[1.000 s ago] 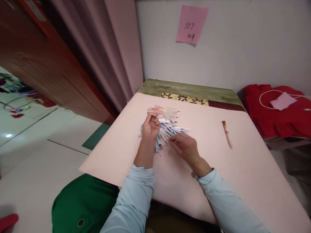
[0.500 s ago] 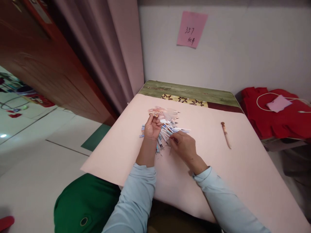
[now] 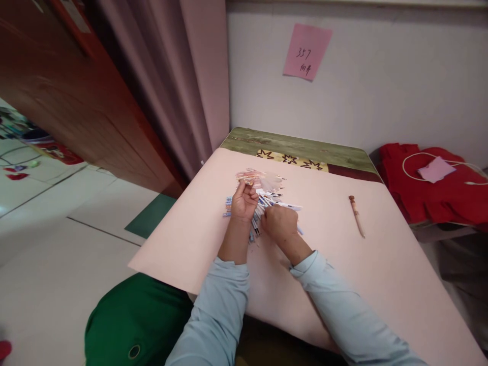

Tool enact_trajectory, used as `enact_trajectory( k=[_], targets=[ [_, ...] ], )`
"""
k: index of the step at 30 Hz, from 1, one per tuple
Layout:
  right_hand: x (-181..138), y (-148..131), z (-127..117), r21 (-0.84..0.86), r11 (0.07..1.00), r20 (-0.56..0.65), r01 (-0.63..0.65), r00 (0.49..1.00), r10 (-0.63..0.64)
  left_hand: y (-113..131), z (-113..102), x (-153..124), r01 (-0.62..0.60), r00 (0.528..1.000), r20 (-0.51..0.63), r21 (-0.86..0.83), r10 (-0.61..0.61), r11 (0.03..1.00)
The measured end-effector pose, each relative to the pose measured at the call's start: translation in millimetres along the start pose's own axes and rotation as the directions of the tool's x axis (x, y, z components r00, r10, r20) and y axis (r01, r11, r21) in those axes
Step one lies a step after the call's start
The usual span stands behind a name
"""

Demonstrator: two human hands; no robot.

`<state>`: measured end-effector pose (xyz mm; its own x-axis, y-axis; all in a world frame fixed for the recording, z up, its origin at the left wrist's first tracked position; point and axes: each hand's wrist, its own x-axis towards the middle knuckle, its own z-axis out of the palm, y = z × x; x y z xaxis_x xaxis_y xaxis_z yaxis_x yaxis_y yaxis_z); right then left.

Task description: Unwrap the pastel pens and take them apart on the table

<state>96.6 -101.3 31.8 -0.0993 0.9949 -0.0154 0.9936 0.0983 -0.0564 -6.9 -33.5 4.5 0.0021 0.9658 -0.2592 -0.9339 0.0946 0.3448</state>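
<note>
My left hand is turned palm up, thumb and fingers closed on a tan pen part whose round end shows. Beyond it lie pink and clear pen parts. My right hand is closed, back upward, over the right side of a heap of blue and white pen parts; its fingertips are hidden, so I cannot make out what they hold. Several thin dark-tipped refills stick out between the hands. Off to the right, a whole beige pen with a brown top lies alone.
A pale sheet covers the table, with a green wood-patterned strip at its far edge. Red cloth with a white cable lies on the right. A green stool cover stands lower left, and a brown door behind.
My right hand has moved slightly left and turned, so its fingers are now tucked out of sight in the heap. My left hand keeps its hold on the tan pen part.
</note>
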Motion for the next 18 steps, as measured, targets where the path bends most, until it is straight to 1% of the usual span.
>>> enact_trajectory(
  k=[5, 11, 15, 18],
  targets=[
    [3, -6, 4, 0.022, 0.999, 0.004, -0.05, 0.999, 0.05, 0, -1, 0, -0.005, 1.0, -0.001, -0.018, 0.005, 1.0],
    [-1, -4, 11, 0.064, 0.991, -0.024, -0.115, 0.993, 0.116, 0, -2, 1, 0.021, 1.0, 0.011, -0.04, -0.021, 0.999],
    [-5, -3, 14, 0.072, 0.993, -0.055, -0.092, 0.994, 0.096, -1, -1, 0, 0.011, 1.0, 0.002, -0.04, -0.011, 0.999],
    [-5, -2, 14, 0.072, 0.994, -0.042, -0.082, 0.996, 0.085, -1, -1, -1, 0.0, 1.0, -0.009, -0.023, 0.0, 1.0]
  ],
)
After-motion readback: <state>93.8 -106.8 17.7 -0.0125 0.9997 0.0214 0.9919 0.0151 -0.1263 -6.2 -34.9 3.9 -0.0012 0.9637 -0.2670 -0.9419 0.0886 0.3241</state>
